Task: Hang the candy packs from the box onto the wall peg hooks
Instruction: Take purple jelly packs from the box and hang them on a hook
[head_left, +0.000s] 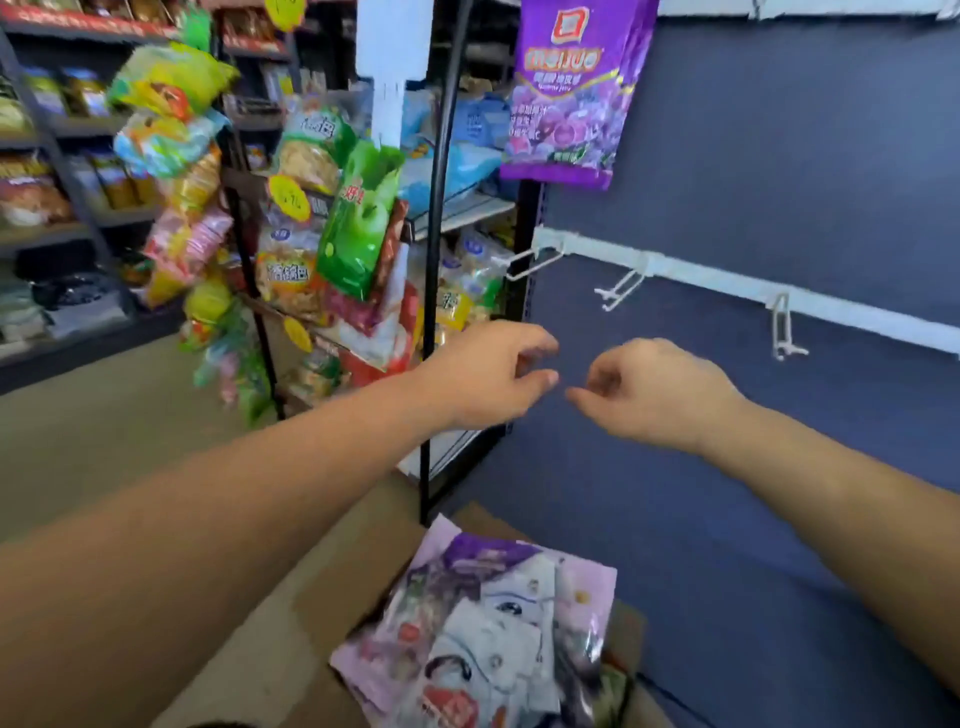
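A purple candy pack (576, 93) hangs high on the dark blue wall. Below it a white rail (727, 283) carries three bare peg hooks: left hook (530, 262), middle hook (621, 291), right hook (784, 327). Several purple and white candy packs (483, 629) lie in a cardboard box (626, 631) on the floor at the bottom. My left hand (488, 376) and my right hand (654, 392) hover close together in front of the wall, below the rail and above the box. Both have loosely curled fingers and hold nothing.
A black wire rack (436, 249) crowded with snack bags, a green pack (358, 223) among them, stands just left of the wall. Store shelves (62, 171) with goods fill the far left. Tan floor (104, 441) lies between them.
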